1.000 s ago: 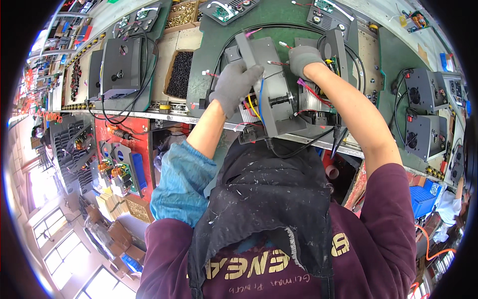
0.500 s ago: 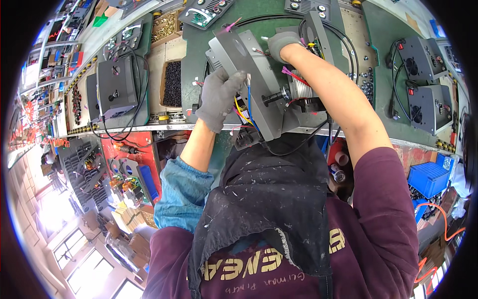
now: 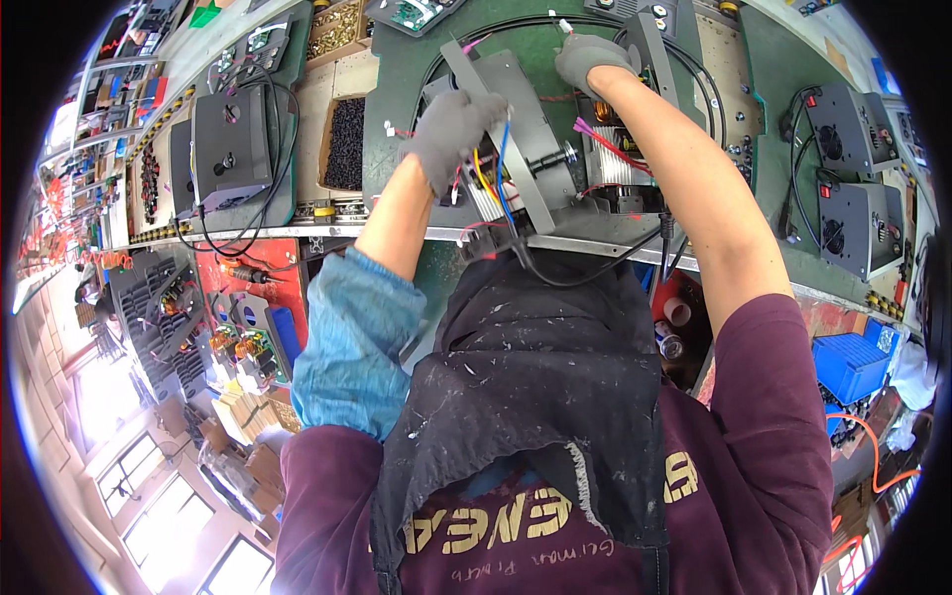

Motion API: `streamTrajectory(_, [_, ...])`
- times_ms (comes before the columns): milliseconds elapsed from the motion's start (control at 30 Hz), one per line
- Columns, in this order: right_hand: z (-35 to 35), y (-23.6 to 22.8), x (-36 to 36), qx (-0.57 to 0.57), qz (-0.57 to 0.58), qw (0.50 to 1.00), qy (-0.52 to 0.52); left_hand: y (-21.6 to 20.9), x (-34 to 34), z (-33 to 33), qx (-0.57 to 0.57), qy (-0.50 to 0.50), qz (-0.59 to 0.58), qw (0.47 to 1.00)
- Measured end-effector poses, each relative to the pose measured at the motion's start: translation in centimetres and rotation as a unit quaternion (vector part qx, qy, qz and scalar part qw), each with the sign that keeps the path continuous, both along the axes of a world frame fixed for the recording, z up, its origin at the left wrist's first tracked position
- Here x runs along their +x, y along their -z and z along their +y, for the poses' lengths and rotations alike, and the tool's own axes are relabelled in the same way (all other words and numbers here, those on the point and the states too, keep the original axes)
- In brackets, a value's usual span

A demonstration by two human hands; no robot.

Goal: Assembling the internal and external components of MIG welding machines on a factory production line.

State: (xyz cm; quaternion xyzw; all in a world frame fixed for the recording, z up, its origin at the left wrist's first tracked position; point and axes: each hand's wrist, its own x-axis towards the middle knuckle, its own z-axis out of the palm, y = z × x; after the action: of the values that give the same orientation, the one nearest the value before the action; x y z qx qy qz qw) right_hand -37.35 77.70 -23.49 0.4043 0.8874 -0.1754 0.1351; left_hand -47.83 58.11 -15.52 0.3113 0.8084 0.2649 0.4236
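My left hand (image 3: 451, 136), in a grey glove, is closed on the long edge of a grey sheet-metal housing (image 3: 524, 119) that leans over the bench edge. A blue wire (image 3: 505, 164) and yellow wires hang from the housing just below that hand. My right hand (image 3: 593, 63), also gloved, is closed at the far side, with a small white connector (image 3: 566, 27) showing beyond its fingertips. Near my right forearm sit a finned metal block (image 3: 617, 161) and red wires with purple ends (image 3: 595, 131). A black cable (image 3: 585, 282) loops from the housing's near end.
At the left stands another grey housing (image 3: 230, 147) with a coiled black cable. Beside it is a box of black screws (image 3: 345, 144); a tray of brass-coloured parts (image 3: 335, 30) lies farther back. More housings (image 3: 858, 223) with fans stand at the right. A blue crate (image 3: 851, 365) is below them.
The housing has tipped and shifted slightly, its near end now closer to the bench edge. My left hand moved up and right along it. My right hand moved away from me, and the white connector now shows.
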Motion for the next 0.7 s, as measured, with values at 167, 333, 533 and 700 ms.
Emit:
streamTrajectory(167, [0.4,-0.7,0.1,0.006,0.038,0.998,0.056,0.7,-2.2,0.4,-0.014,0.154,0.053,0.987])
streamTrajectory(333, [1.1,-1.8,-0.1,0.039,0.046,0.995,0.074,0.1,-2.9,-0.9,0.013,0.271,0.154,0.95])
streamTrajectory(533, [-0.4,-6.5,2.7,-0.022,0.156,0.987,0.012,-0.2,-2.1,-0.6,0.002,0.263,0.133,0.956])
streamTrajectory(700, [-4.8,-11.0,9.0,0.013,0.448,0.894,0.03,1.4,-3.2,-1.1,-0.009,0.209,0.123,0.97])
